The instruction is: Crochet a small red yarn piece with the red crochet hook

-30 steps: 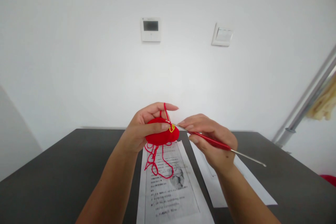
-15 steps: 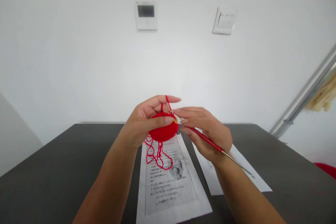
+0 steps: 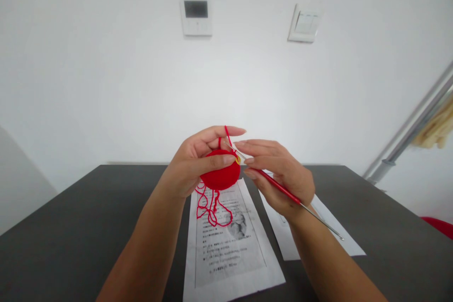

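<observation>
My left hand pinches a round red crochet piece, thumb across its front. Red yarn runs over the raised index finger and down to the piece's upper right edge. Near that edge sits a small yellow stitch marker. Between thumb and fingers, my right hand holds a crochet hook with a red grip and metal ends. Its tip lies at the taut yarn, just above the piece; whether a loop is on it is too small to tell. Loose red yarn hangs below the piece.
On the dark table lies a printed sheet beneath the hands. Another white sheet is partly under my right arm. Behind stands a white wall with a panel and a switch plate. A red object shows at the right edge.
The hook's tip has moved slightly up and left, past the taut yarn, with more of its metal shaft showing. The left hand keeps its hold on the red piece. The view has shifted slightly.
</observation>
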Available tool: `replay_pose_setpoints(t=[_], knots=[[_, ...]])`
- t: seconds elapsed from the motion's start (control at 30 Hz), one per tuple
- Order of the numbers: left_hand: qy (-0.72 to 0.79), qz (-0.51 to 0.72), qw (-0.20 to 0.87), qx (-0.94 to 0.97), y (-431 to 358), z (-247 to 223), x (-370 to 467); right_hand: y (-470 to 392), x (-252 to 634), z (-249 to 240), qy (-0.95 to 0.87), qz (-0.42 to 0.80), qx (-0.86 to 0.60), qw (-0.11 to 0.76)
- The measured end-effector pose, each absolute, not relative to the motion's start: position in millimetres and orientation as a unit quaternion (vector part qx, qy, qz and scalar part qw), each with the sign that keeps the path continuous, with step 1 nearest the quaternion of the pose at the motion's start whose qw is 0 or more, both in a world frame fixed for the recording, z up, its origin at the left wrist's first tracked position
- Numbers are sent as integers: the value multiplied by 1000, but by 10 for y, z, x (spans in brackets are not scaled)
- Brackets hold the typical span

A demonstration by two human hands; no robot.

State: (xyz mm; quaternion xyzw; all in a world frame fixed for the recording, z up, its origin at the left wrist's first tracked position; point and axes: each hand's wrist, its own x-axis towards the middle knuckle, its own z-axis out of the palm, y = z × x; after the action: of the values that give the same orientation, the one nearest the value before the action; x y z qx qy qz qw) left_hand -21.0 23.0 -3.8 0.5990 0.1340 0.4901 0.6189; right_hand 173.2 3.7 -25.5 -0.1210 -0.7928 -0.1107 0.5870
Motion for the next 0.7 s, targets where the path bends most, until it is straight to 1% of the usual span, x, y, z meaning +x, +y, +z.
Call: replay_pose_setpoints(t=[0.23,0.7], knots=[[148,489,620,595,224,-24,-205,52,1726,-266,-793,-85,-112,593],[137,482,622,601,229,-24,-205,64,1722,-257,-789,-91,-103,598]])
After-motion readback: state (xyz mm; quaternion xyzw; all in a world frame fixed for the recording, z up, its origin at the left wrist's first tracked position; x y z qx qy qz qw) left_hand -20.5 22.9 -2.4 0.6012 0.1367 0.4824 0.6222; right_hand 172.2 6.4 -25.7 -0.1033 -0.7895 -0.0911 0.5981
